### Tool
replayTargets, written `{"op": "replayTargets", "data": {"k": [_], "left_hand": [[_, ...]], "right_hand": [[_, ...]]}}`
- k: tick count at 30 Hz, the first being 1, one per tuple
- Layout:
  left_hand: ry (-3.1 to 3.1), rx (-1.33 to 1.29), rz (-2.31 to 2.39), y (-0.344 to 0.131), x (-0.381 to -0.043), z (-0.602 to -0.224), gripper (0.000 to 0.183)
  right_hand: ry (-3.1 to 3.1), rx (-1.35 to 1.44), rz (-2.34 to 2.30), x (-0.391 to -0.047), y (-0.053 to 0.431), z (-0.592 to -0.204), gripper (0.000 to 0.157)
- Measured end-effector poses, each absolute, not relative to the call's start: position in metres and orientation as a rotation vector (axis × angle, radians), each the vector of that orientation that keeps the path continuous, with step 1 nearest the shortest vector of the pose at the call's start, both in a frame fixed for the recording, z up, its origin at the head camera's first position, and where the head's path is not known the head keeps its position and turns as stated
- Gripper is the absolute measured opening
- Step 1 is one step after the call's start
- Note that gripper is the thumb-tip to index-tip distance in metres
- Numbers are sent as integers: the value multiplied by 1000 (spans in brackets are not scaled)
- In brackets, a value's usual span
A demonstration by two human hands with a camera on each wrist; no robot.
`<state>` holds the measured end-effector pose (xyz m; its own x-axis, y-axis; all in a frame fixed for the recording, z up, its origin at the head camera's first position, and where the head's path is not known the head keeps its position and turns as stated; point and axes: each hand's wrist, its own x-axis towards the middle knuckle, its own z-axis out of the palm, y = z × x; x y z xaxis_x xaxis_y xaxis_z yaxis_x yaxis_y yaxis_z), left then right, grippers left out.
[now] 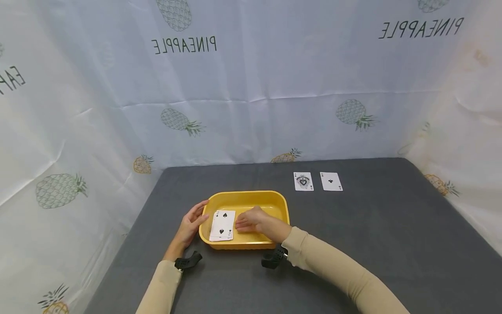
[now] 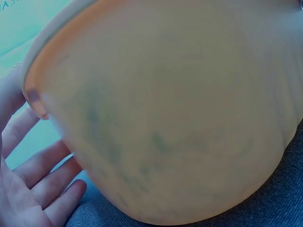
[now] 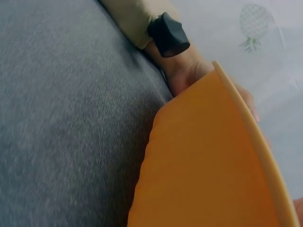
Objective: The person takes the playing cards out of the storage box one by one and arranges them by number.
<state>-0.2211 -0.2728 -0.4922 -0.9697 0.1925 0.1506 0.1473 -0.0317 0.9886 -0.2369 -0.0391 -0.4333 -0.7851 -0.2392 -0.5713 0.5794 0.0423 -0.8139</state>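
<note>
A yellow plastic tray [image 1: 251, 196] stands on the dark cloth. In its left half lies a small stack of playing cards [image 1: 222, 225], face up, a two of spades on top. My left hand [image 1: 192, 220] rests on the tray's left end, thumb at the rim, and in the left wrist view its fingers [image 2: 57, 163] lie loosely extended along the outside wall. Reaching over the near right side, my right hand [image 1: 252, 220] is inside the tray with straight fingers pointing at the stack. From the right wrist, the tray's wall [image 3: 203, 156] hides most of the view.
Beyond the tray to the right, two single cards lie face up: an ornate ace [image 1: 303, 181] and an ace of clubs [image 1: 331, 181]. A white curtain [image 1: 251, 78] printed with pineapples surrounds the dark cloth-covered table [image 1: 372, 226]. Black cameras [image 1: 272, 257] are strapped to both wrists.
</note>
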Motion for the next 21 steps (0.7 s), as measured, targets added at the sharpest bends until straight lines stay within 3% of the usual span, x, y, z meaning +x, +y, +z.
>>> {"op": "replayTargets", "data": {"k": [14,21], "left_hand": [[2159,388,2203,-272,-219,-490,53],[2164,379,2189,-273,-218,-488,50]], "right_hand": [[1711,346,-1851,-234,-51,-435,23],[1846,296,-1806,-240,-62,-436,8]]}}
